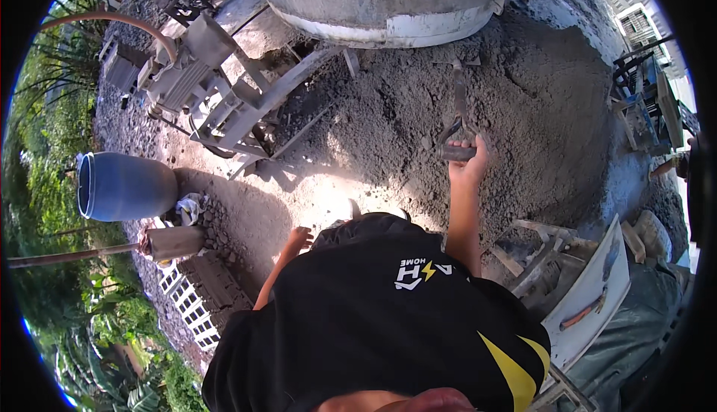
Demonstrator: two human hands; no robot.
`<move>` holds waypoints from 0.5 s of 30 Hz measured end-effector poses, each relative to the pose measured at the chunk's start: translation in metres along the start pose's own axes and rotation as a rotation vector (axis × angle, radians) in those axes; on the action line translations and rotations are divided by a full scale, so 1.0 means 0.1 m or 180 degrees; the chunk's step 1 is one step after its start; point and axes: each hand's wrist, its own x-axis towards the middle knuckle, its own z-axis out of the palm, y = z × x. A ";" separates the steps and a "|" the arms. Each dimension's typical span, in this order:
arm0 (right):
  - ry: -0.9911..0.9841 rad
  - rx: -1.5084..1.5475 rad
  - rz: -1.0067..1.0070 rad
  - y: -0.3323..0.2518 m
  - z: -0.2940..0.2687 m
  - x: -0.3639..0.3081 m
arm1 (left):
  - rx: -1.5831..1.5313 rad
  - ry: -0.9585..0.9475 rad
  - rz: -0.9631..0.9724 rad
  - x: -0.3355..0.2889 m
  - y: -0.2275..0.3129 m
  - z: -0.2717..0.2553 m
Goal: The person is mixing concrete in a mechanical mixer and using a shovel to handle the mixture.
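Note:
My right hand [476, 157] is wrapped around the grip of a shovel [459, 98], ahead of me and right of centre. The shaft runs away from me over a wide heap of grey sand or mortar mix [553, 106]. Its blade is not plainly visible at the far end, so I cannot tell how deep it sits. Low at my left side hangs my left hand [300, 239], holding nothing, with its fingers loosely apart.
A big round drum [388, 9] stands beyond the heap. Left are a motor on a frame [187, 76], a blue barrel [131, 186] and stacked blocks [213, 285]. At right lie timber pieces [538, 263], a white board [590, 300] and a dark tarp [635, 337].

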 end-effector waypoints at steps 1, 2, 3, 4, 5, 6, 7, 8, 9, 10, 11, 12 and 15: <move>-0.0003 -0.0027 -0.0009 -0.02 0.02 0.02 | -0.0019 -0.0019 -0.0009 0.07 -0.05 0.03; 0.0064 -0.0004 -0.0137 -0.03 0.08 0.01 | 0.0000 -0.0030 -0.0207 0.32 -0.29 -0.04; 0.0133 0.0016 -0.0296 -0.05 0.11 0.03 | 0.0024 -0.0070 -0.0394 0.49 -0.43 -0.10; 0.0156 0.0001 -0.0310 -0.12 0.11 0.07 | 0.0034 -0.0093 -0.0412 0.57 -0.47 -0.19; 0.0136 0.0076 -0.0379 -0.22 0.14 0.15 | 0.1926 -0.0371 0.1322 0.64 -0.45 -0.32; 0.0101 0.0167 -0.0453 -0.33 0.19 0.23 | 0.3783 -0.0635 0.3116 0.74 -0.36 -0.42; 0.0112 0.0154 -0.0503 -0.45 0.23 0.30 | 0.2461 -0.0937 0.1025 0.74 -0.08 -0.29; 0.0221 0.0093 -0.0394 -0.57 0.27 0.35 | 0.1941 -0.0888 0.1566 0.89 -0.14 -0.44; 0.0346 -0.0053 -0.0445 -0.66 0.24 0.31 | 0.0816 -0.0305 -0.0011 0.71 0.35 -0.12; 0.0368 -0.0086 -0.0448 -0.70 0.26 0.16 | 0.0817 -0.0282 0.0336 0.65 0.53 -0.13; 0.0062 -0.0310 -0.0488 -0.77 0.31 0.03 | 0.0872 -0.0313 0.0313 0.64 0.77 -0.12; -0.0272 -0.0512 -0.0548 -0.87 0.39 -0.05 | 0.0826 -0.0354 0.0388 0.63 1.01 -0.10; -0.0412 -0.0942 -0.0631 -1.04 0.49 -0.67 | 0.0232 -0.0280 0.0999 0.56 1.35 -0.04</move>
